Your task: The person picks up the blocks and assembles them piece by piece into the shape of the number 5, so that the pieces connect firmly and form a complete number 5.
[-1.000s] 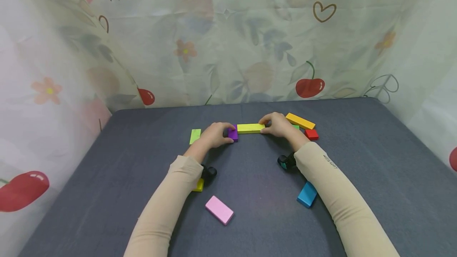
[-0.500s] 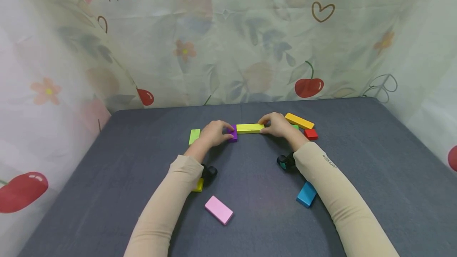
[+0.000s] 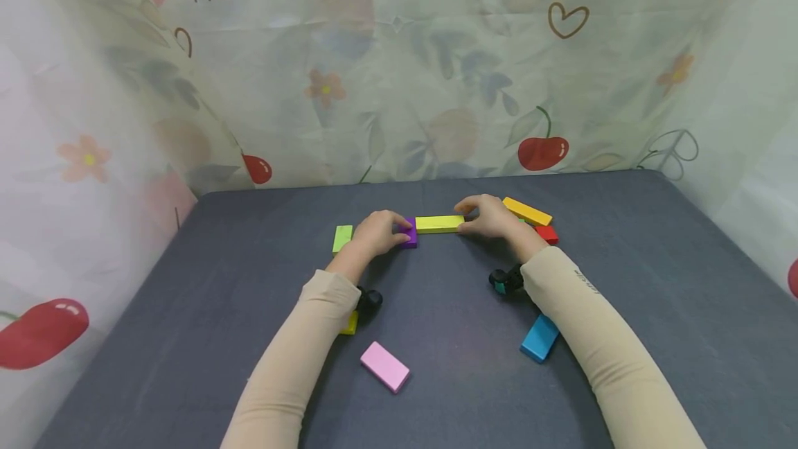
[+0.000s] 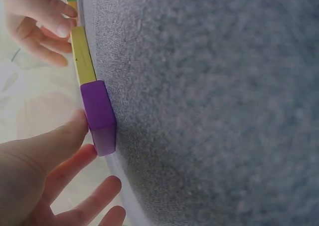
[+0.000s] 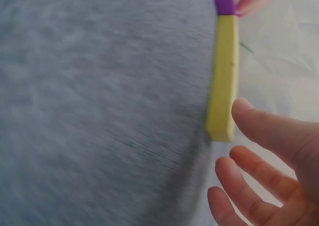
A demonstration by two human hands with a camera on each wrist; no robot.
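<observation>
A purple block lies against the left end of a long yellow block near the back of the table. My left hand is at the purple block, its thumb and index tips by the block's end and edge. In the left wrist view, the other fingers spread loosely below the purple block. My right hand is beside the yellow block's right end. In the right wrist view, its fingers are apart, with the thumb next to the yellow block and nothing pinched.
A light green block lies left of my left hand. Orange and red blocks sit right of my right hand, with a green one mostly hidden. Nearer are pink, blue and partly covered yellow blocks.
My right hand has loosened from the yellow block and shifted slightly right. My left thumb has moved off the near edge of the purple block. Both blocks stay joined end to end.
</observation>
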